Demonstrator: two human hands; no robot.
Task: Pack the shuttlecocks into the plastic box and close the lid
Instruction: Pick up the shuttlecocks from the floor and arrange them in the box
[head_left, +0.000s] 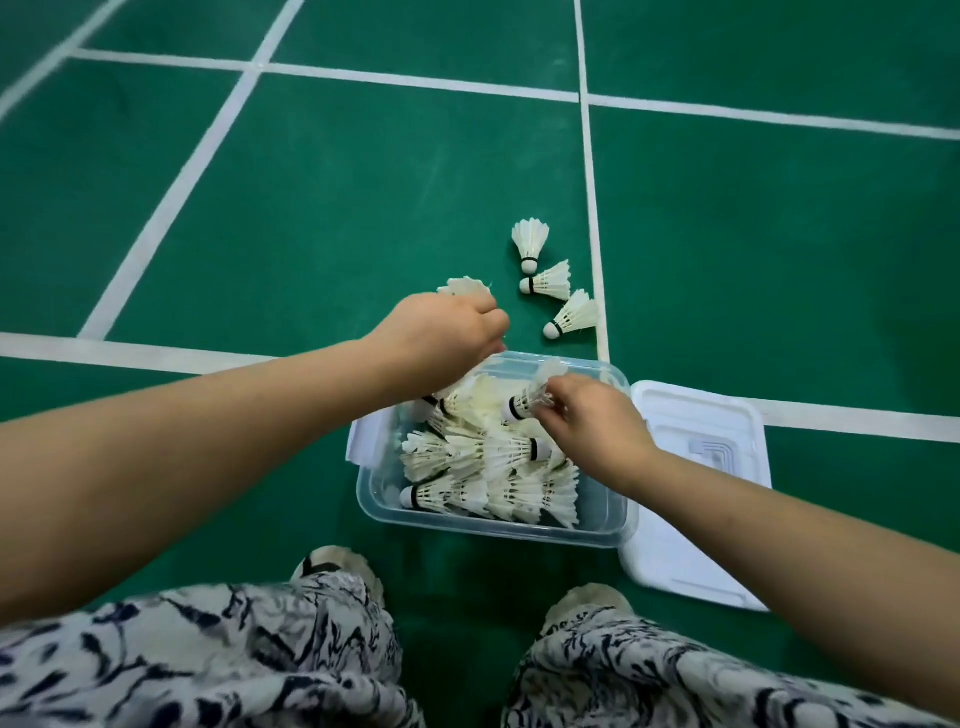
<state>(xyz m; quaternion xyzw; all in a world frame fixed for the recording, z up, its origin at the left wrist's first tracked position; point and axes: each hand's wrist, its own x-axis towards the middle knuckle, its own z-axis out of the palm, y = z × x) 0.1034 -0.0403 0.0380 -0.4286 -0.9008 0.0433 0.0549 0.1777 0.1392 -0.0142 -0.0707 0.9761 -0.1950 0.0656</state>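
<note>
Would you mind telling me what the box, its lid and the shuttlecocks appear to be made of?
Box: clear glossy plastic; the contents show through its walls. Lid: whitish plastic with moulded ridges. Shuttlecocks: white feather skirts, probably real given the separate vanes; rounded white bases, material uncertain.

A green court floor (363, 182) is crossed by white painted lines (171, 202), and at the lower edge two pale shoe tips (337, 564) are partly covered by loose trousers (208, 660) printed in black and white.
</note>
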